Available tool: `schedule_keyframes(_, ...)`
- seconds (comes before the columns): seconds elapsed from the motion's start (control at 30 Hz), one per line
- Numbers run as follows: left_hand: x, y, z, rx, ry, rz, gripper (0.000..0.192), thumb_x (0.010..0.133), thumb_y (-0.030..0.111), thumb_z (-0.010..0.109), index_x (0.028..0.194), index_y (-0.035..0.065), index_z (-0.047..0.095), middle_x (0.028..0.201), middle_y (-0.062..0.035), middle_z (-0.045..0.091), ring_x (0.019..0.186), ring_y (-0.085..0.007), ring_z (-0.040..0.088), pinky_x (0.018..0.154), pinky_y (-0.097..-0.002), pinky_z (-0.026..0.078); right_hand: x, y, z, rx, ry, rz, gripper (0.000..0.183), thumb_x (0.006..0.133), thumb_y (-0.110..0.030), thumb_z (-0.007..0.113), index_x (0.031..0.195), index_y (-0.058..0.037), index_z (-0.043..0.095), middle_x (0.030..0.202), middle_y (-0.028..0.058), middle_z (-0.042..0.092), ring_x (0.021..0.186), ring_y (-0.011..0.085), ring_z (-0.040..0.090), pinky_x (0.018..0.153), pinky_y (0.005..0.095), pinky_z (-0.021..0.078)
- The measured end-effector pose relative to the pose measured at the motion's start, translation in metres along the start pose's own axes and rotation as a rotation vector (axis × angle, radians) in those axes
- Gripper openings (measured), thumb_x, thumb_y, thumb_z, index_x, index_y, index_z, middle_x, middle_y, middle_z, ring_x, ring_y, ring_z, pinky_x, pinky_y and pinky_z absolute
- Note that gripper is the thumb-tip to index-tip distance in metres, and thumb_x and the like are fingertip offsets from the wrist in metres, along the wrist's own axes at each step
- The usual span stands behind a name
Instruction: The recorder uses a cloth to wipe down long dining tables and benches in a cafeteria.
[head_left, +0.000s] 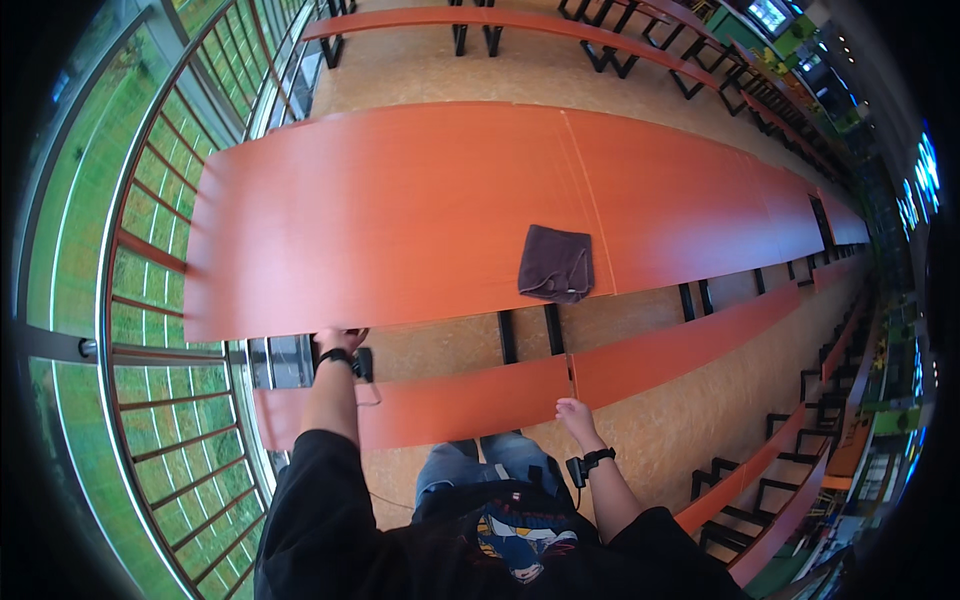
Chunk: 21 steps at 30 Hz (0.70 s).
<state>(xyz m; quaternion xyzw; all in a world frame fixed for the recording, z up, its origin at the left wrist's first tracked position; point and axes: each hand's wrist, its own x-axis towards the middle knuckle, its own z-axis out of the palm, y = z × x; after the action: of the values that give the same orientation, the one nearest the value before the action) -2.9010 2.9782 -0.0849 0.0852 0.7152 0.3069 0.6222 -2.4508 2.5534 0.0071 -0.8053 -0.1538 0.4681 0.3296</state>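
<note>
A long orange-red table (420, 210) stretches across in front of me. On its near edge, right of the middle, lies a folded dark purple-brown cloth (556, 262), with neither hand on it. My left hand (339, 340) is at the near edge of the table's left end; its fingers are partly hidden at the edge, so I cannot tell whether they grip anything. My right hand (576, 417) is over the near bench, below the cloth, with its fingers curled in and nothing visible in them. Each wrist wears a black strap with a small device and a cable.
A narrow orange-red bench (450, 401) runs between me and the table, close to my legs. Metal railings (112, 300) and windows line the left side. Another bench (525, 22) stands beyond the table, and more benches and tables (757, 480) stand at the right.
</note>
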Motion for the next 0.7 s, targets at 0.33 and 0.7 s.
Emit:
schedule_keyframes(0.33, -0.046, 0.054, 0.102, 1.729, 0.078, -0.153, 0.035, 0.095, 0.038, 0.063, 0.123, 0.0246, 0.078, 0.132, -0.0017, 0.073, 0.123, -0.0244, 0.067, 0.099, -0.0522, 0.050, 0.043, -0.171, 0.023, 0.048, 0.226, -0.532, 0.042, 0.096, 0.005, 0.058, 0.138, -0.0005, 0.059, 0.144, 0.0128, 0.058, 0.125, 0.0207, 0.063, 0.097, 0.0288, 0.0537)
schedule_keyframes(0.7, -0.053, 0.052, 0.112, 1.829, -0.004, -0.406, 0.036, 0.094, 0.042, 0.067, 0.120, 0.0219, 0.078, 0.128, -0.0031, 0.073, 0.118, -0.0236, 0.068, 0.094, -0.0473, 0.051, 0.219, -0.274, 0.076, -0.948, 0.747, -0.367, 0.075, 0.102, -0.043, 0.054, 0.157, 0.0032, 0.036, 0.167, 0.0308, 0.021, 0.155, 0.0504, 0.017, 0.126, 0.0576, 0.0182)
